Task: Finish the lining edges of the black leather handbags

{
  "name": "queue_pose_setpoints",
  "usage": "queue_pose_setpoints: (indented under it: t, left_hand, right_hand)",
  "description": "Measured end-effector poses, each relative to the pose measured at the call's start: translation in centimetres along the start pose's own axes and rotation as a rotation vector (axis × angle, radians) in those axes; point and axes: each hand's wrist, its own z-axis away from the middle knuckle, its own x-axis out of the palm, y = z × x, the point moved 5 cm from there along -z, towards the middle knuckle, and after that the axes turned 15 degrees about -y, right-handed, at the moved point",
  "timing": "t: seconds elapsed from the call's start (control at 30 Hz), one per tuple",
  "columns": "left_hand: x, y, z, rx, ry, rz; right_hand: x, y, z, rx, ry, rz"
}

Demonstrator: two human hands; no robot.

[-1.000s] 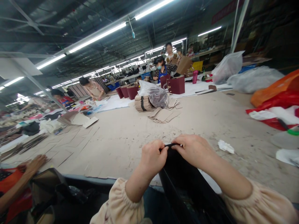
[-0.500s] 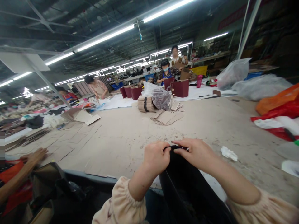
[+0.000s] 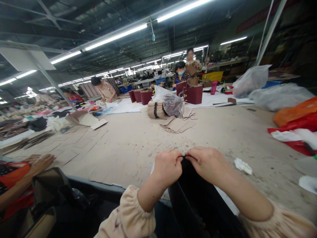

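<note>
My left hand and my right hand are both closed, pinching the top edge of a black bag that stands upright against the near edge of the big worktable. The fingertips of the two hands almost touch over a thin black strip at the bag's rim. Both wrists wear cream gathered sleeves. The lower part of the bag is cut off by the frame.
A co-worker's hand rests at the left over another dark bag. Stacked cardboard pieces, a plastic sack, maroon boxes, a crumpled white scrap and red-orange plastic lie on the table. Several people work at the far end.
My two hands have drawn closer together on the bag's top edge, hiding most of the black strip. The view has tilted slightly; the co-worker's hand lifted a little.
</note>
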Motion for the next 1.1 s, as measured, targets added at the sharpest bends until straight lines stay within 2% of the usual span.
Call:
queue_pose_setpoints:
  t: [0.17,0.3,0.37,0.5,0.67,0.83,0.97,1.1]
  left_hand:
    - [-0.1,-0.3,-0.2,-0.024,-0.019,-0.024]
    - [-0.2,-0.2,-0.2,-0.013,-0.024,-0.016]
    - [-0.1,-0.2,-0.1,-0.011,-0.022,0.008]
    - [-0.1,-0.5,0.2,-0.022,-0.023,0.104]
    - [-1.0,-1.6,1.1,-0.085,-0.117,0.186]
    - [-1.3,-1.6,0.8,-0.131,-0.249,0.007]
    - [-1.2,-1.4,0.0,-0.154,-0.212,-0.003]
    - [-0.8,-1.3,-0.4,-0.116,-0.182,0.038]
  right_hand:
    - [-0.1,-0.4,-0.1,0.044,-0.020,0.076]
    - [0.0,0.0,0.0,-0.007,-0.073,-0.028]
    - [0.0,0.0,0.0,-0.032,-0.083,-0.043]
    - [0.3,-0.1,-0.5,0.004,-0.147,0.020]
    - [0.4,-0.3,-1.1,-0.005,-0.146,0.052]
    - [0.6,0.0,-1.3,-0.003,-0.130,0.057]
    - [0.6,0.5,-1.2,0.012,-0.126,0.045]
    - [0.7,1.0,-1.2,0.028,-0.138,0.020]
